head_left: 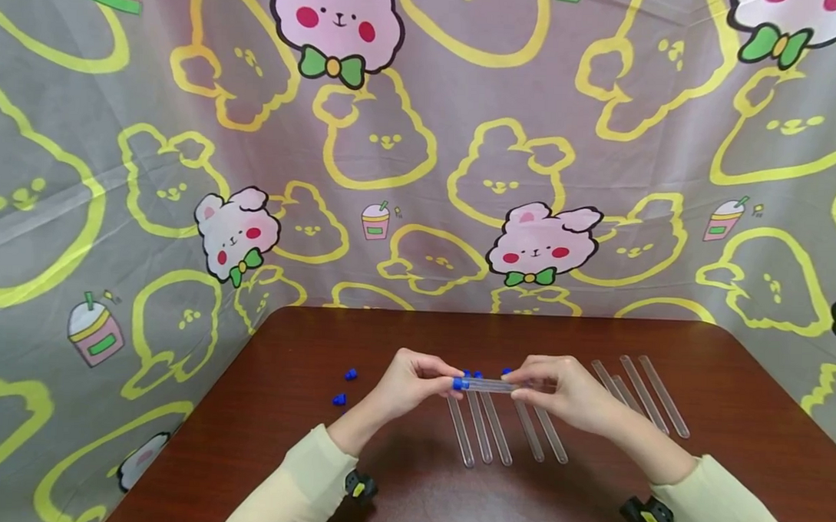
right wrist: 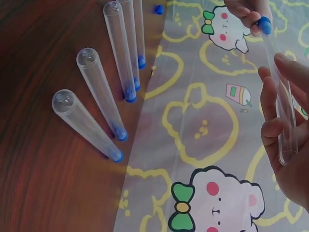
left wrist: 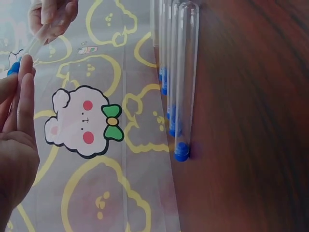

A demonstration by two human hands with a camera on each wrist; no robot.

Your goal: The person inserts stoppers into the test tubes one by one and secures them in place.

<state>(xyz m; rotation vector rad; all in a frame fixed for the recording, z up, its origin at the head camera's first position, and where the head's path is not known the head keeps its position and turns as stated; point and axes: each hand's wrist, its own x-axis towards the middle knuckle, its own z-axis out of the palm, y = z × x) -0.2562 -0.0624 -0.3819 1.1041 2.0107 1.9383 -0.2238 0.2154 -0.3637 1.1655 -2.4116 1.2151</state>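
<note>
Over the middle of the table a clear test tube [head_left: 491, 386] lies nearly level between both hands, a blue cap [head_left: 459, 384] on its left end. My left hand [head_left: 410, 382] pinches that cap between thumb and fingers. Farther along, my right hand [head_left: 567, 391] grips the tube's body; in the right wrist view the rounded bottom of the tube [right wrist: 288, 155] shows near the palm. Below the hands, several capped test tubes [head_left: 459, 431] lie side by side, their blue caps toward the back.
Several test tubes [head_left: 655, 392] without visible caps lie at the right of the brown table [head_left: 245, 455]. To the left are loose blue caps [head_left: 340, 400]. Behind the table hangs a patterned cloth [head_left: 434, 208].
</note>
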